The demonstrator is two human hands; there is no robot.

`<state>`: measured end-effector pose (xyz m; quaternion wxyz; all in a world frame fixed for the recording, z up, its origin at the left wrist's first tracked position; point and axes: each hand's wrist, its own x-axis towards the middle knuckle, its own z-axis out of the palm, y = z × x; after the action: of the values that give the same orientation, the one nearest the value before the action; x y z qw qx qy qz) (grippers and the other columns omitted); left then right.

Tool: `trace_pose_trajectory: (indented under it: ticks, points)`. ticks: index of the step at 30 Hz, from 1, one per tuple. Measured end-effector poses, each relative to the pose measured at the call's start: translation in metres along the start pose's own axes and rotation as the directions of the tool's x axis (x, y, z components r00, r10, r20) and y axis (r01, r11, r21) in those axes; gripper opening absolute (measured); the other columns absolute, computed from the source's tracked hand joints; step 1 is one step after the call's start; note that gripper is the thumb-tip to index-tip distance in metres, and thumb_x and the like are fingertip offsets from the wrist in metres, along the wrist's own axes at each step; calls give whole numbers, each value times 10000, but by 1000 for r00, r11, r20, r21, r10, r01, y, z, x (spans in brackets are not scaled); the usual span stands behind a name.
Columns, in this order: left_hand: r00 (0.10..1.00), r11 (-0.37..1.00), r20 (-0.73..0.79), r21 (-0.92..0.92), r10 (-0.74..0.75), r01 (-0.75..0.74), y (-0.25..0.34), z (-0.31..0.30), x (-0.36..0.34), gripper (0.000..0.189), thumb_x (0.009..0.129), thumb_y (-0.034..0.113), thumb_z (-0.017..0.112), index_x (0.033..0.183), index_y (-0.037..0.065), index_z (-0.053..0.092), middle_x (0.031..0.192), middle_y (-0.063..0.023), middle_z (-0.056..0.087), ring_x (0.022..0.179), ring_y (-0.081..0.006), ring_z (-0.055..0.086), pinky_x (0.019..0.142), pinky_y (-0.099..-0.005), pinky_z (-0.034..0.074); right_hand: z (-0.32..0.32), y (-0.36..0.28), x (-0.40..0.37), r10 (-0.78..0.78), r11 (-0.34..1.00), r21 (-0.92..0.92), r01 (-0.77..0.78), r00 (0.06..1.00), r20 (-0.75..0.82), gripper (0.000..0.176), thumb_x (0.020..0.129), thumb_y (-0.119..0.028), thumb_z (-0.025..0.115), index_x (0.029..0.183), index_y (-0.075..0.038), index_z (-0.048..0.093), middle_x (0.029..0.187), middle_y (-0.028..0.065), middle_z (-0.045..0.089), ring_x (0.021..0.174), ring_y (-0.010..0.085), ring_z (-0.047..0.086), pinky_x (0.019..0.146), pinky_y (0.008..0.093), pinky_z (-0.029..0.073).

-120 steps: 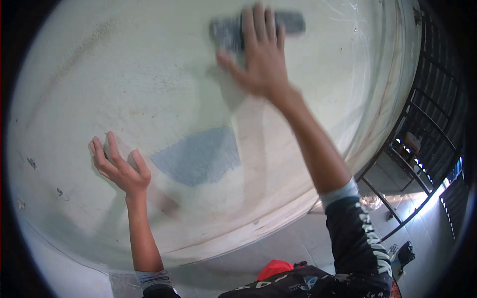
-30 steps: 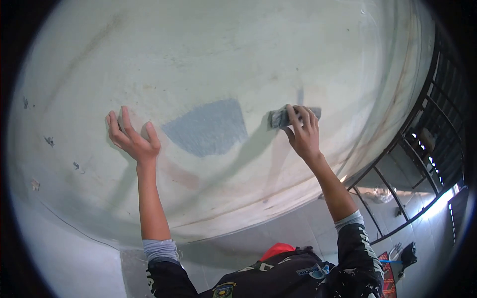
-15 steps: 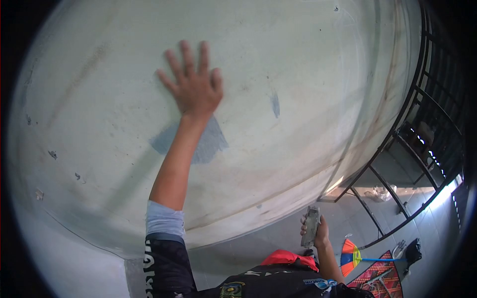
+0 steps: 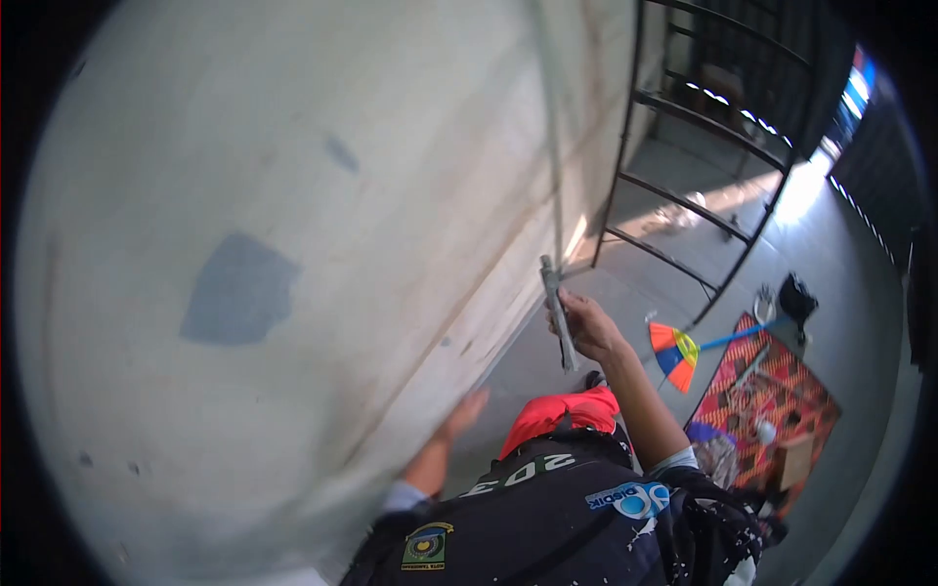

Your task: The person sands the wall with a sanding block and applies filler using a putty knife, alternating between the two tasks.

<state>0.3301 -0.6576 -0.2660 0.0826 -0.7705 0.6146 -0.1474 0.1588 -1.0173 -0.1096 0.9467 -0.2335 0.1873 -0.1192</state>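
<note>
My right hand (image 4: 586,326) grips a flat, dusty grey rectangular tool (image 4: 559,317), seen nearly edge-on and standing upright near the base of the wall. My left hand (image 4: 462,415), blurred by motion, is low beside the wall and close to my body. Its finger position is smeared. The pale, stained wall (image 4: 381,264) fills the left side of the view. On it are a large grey patch (image 4: 239,290) and a smaller grey smear (image 4: 341,152).
A dark metal frame (image 4: 699,207) leans at the upper right. On the tiled floor (image 4: 821,337) lie an orange, yellow and blue broom (image 4: 676,356) and a black bag (image 4: 797,297). A red patterned mat (image 4: 757,396) carries several items, including a cardboard box (image 4: 794,461).
My left hand has left the wall above the grey patch and dropped toward my body. The grey tool has turned edge-on in my right hand. My view has swung right, showing more floor.
</note>
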Motion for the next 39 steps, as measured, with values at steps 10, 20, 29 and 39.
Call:
trace_pose_trajectory:
  ticks: [10,20,29,39]
  points:
    - [10,-508,996,-53,-87,860,159,-69,-332,506,1018,395,559,1402,65,563,1444,-176,572,1282,-359,575,1062,-484,455,-97,14,-44,33,998,-43,-41,987,-160,213,1034,-262,628,1137,-77,646,971,62,722,872,161,718,799,322,578]
    - [285,-673,876,-482,-390,561,102,-59,-175,645,1030,466,561,1506,50,433,1452,-210,559,1314,-334,575,1093,-484,447,45,55,83,221,755,-629,-186,975,-23,432,1004,-228,656,1368,-18,554,1039,70,692,888,161,666,762,325,549]
    - [908,-877,207,251,-365,-410,60,-74,-53,698,1050,531,334,1565,62,382,1529,-170,495,1441,-333,441,1200,-531,323,101,209,19,329,243,-944,224,896,297,508,891,-285,793,1272,-32,572,1090,201,694,950,318,696,820,405,564]
    - [652,-856,555,-367,-516,-365,99,-112,-127,635,1073,496,301,1551,92,404,1523,-107,496,1398,-316,469,1181,-532,328,87,286,-69,152,-151,-872,466,883,445,478,882,-329,760,1170,-9,552,1141,240,597,1106,440,581,947,498,491]
